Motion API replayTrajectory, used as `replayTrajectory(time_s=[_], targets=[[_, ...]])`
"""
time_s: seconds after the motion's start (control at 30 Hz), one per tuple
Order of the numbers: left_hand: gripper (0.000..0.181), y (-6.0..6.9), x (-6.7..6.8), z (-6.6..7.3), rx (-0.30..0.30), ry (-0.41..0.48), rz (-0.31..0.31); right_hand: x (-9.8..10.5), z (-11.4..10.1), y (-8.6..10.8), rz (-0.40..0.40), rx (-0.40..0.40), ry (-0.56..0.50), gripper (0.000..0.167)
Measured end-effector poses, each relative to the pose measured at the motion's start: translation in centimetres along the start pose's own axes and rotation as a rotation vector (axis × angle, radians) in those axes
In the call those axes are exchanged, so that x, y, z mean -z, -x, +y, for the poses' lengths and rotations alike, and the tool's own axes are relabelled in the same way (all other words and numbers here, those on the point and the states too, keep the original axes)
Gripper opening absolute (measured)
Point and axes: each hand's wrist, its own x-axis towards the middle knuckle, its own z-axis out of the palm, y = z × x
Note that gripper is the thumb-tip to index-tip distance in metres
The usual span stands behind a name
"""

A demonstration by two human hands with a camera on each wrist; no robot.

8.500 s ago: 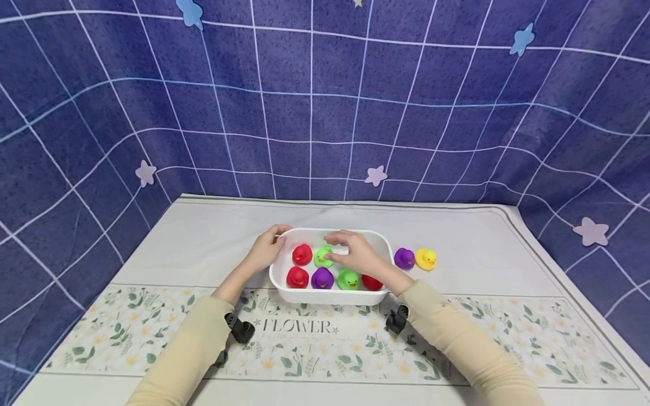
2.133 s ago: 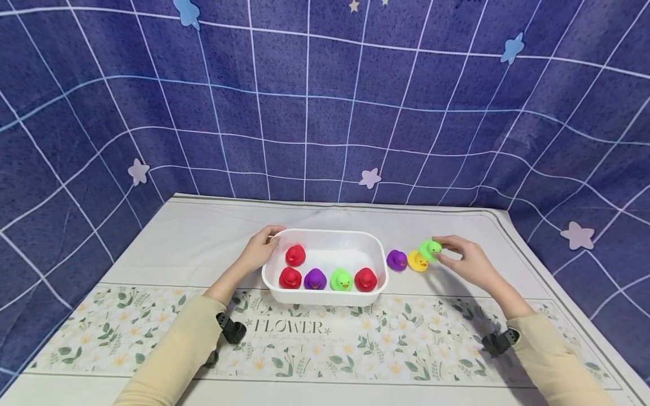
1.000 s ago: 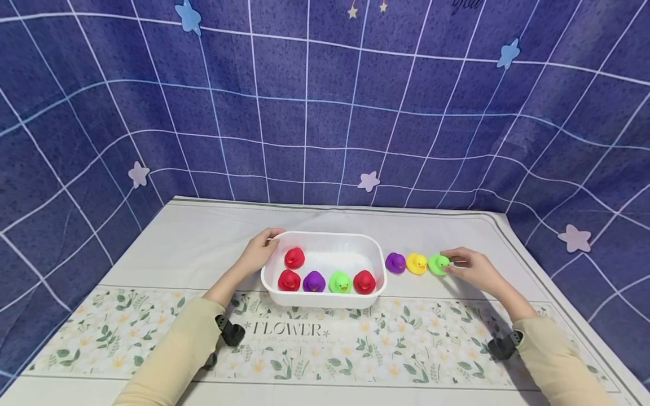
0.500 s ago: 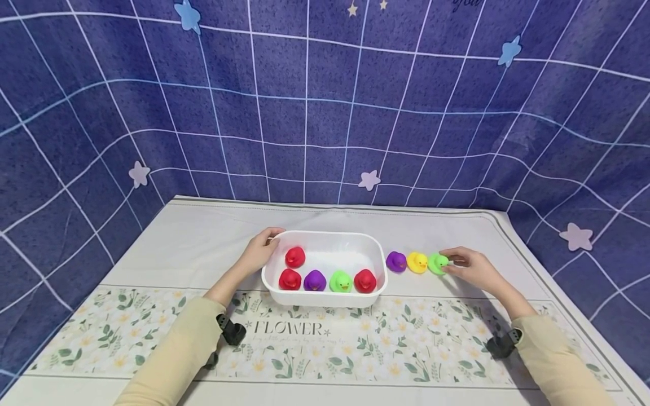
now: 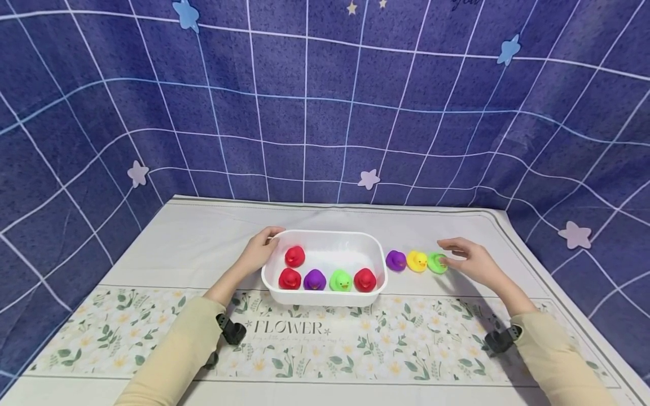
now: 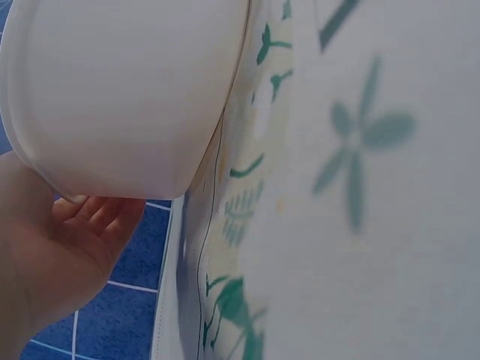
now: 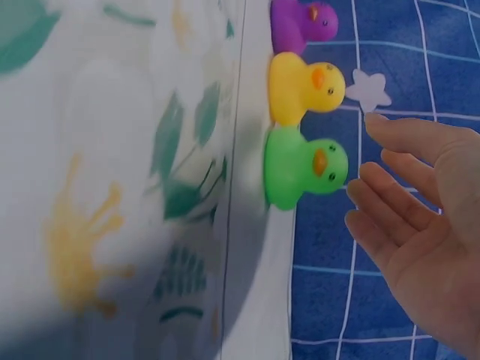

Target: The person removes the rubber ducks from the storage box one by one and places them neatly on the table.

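Observation:
My left hand (image 5: 258,249) grips the left end of a white plastic tub (image 5: 325,298); in the left wrist view its fingers (image 6: 101,217) reach behind the tub's wall. To the right of the tub, a purple rubber duck (image 5: 395,260), a yellow rubber duck (image 5: 417,261) and a green rubber duck (image 5: 434,263) stand in a row on the table. Just above the green one hovers my right hand (image 5: 476,264), fingers spread and holding nothing. The right wrist view shows a gap between this hand (image 7: 427,232) and the green duck (image 7: 292,169).
Inside the tub, two red ducks (image 5: 294,256) sit at the left, with a purple duck (image 5: 315,280), a green duck (image 5: 341,281) and another red duck (image 5: 365,280) along the front. A flowered cloth (image 5: 203,361) covers the table. Behind hangs a blue gridded curtain (image 5: 284,118).
The green duck went from the tub to the row's right end, set down beside the yellow one. My right hand has just let go of it and lifted slightly. The left hand stays at the tub.

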Motion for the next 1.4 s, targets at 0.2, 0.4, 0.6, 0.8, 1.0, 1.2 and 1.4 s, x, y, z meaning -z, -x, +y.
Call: replayTrajectory(time_s=[0.2,0.4,0.6,0.8,1.0,1.2,1.4], targets=[[0.032,-0.1,-0.1,0.1,-0.010,-0.008,0.001,-0.7,-1.3,-0.4,0.036,0.061,-0.037,0.037],[0.032,-0.2,-0.1,0.2,-0.013,-0.010,0.001,-1.4,-2.4,-0.8,0.024,0.086,-0.073,0.037],[0.032,-0.2,0.1,0.2,-0.018,-0.014,0.005,-2.2,-3.3,-1.5,0.017,0.099,-0.060,0.038],[0.032,-0.1,0.4,-0.1,-0.013,-0.027,0.010,-3.1,-4.7,-2.3,0.029,0.180,-0.075,0.036],[0.032,0.0,0.4,0.0,-0.014,-0.012,0.007,-4.0,-6.1,-3.0,0.021,0.218,-0.072,0.038],[0.032,0.0,0.1,-0.1,-0.009,0.003,-0.001,-5.4,-7.3,-3.6,0.017,0.253,-0.089,0.037],[0.032,-0.1,0.0,-0.3,-0.011,-0.008,0.004,-6.7,-8.2,-4.2,-0.013,0.259,-0.156,0.036]])
